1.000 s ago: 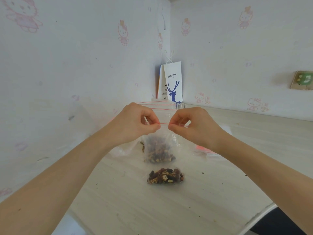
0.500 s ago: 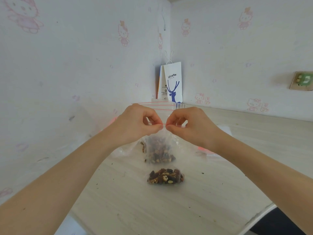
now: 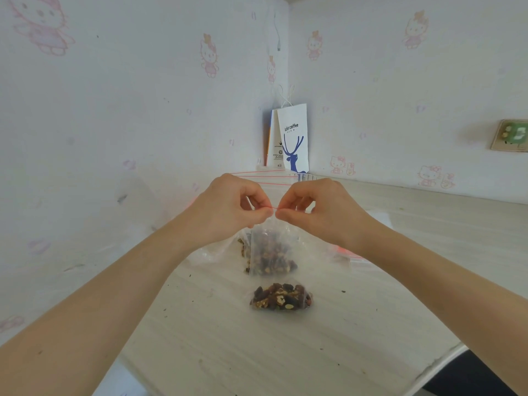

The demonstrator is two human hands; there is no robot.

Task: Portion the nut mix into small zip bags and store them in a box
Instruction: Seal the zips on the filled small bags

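Observation:
A small clear zip bag (image 3: 271, 252) part-filled with dark nut mix hangs above the table. My left hand (image 3: 228, 208) and my right hand (image 3: 320, 210) both pinch its red zip strip at the top, fingertips almost touching at the middle. Below it a second small bag of nut mix (image 3: 281, 298) lies flat on the table. Behind the hanging bag lies a larger clear bag (image 3: 211, 250) with some nut mix inside, partly hidden. The box is not visible.
Spare clear zip bags with red strips (image 3: 351, 257) lie at the right behind my right wrist. A white paper coffee bag (image 3: 293, 138) stands in the wall corner. Crumbs dot the pale wooden table (image 3: 257, 352). The table's front edge curves at the lower right.
My two hands have drawn closer together along the zip strip, the gap between the fingertips shrinking. The bags on the table have not moved.

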